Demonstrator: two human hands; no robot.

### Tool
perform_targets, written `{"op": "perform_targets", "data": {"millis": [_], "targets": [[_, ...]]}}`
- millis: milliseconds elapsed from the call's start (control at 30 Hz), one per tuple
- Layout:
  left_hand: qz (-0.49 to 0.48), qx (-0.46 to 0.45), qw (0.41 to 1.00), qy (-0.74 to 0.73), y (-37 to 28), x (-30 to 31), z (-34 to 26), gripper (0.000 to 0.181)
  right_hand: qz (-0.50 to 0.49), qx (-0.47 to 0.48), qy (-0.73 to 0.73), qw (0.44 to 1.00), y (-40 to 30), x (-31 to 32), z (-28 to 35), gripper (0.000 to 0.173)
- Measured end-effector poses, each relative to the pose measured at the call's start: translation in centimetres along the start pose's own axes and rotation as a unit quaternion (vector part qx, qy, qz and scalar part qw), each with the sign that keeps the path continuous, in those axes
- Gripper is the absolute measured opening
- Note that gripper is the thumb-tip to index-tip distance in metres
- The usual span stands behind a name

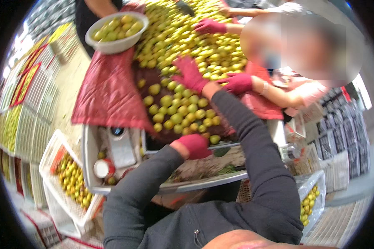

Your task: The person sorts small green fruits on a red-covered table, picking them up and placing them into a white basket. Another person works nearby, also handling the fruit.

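Yellow-green round fruits (182,107) lie in a loose group on a dark red cloth, with a dense heap of the same fruits (180,34) beyond them. My right hand (191,74), in a dark pink glove, reaches to the near edge of the heap, fingers spread over the fruits; whether it touches one is unclear. My left hand (194,147), gloved alike, is bent at the near rim of the sorting surface, just below the loose fruits. Its fingers are hidden, so what it holds cannot be told.
A white bowl of fruits (117,35) stands at upper left above a red quilted cloth (109,96). Co-workers' gloved hands (238,83) reach in from the right. A phone (122,149) and a red-and-white can (103,168) sit in the left tray. Fruit crates (60,183) stand at left.
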State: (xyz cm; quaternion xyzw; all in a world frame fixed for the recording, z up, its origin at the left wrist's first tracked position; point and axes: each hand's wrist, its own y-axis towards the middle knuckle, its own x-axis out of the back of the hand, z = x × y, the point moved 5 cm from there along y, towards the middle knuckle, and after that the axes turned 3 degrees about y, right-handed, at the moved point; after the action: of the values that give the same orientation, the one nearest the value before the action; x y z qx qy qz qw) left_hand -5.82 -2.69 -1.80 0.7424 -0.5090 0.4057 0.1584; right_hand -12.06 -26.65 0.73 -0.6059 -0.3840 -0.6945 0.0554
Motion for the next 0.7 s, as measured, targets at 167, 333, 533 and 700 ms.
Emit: {"op": "perform_targets", "data": {"millis": [167,333,533,700], "targets": [[-0.019,0.077,0.996,-0.033,-1.3,0.6,-0.3,0.050,-0.067,-0.046,-0.106,0.991,11.0,-1.1,0.1,0.077],[-0.060,0.028,0.997,-0.040,1.1,-2.8,1.0,0.034,0.030,-0.195,-0.058,0.979,17.6,-4.1,-0.6,0.076],[-0.134,0.008,0.990,-0.045,1.0,-3.8,1.5,0.036,0.121,-0.127,-0.094,0.980,17.7,-3.3,5.2,0.073],[0.015,0.091,0.995,-0.025,-0.3,0.6,-0.5,0.040,0.108,0.001,-0.006,0.994,12.3,-5.3,8.2,0.060]]}}
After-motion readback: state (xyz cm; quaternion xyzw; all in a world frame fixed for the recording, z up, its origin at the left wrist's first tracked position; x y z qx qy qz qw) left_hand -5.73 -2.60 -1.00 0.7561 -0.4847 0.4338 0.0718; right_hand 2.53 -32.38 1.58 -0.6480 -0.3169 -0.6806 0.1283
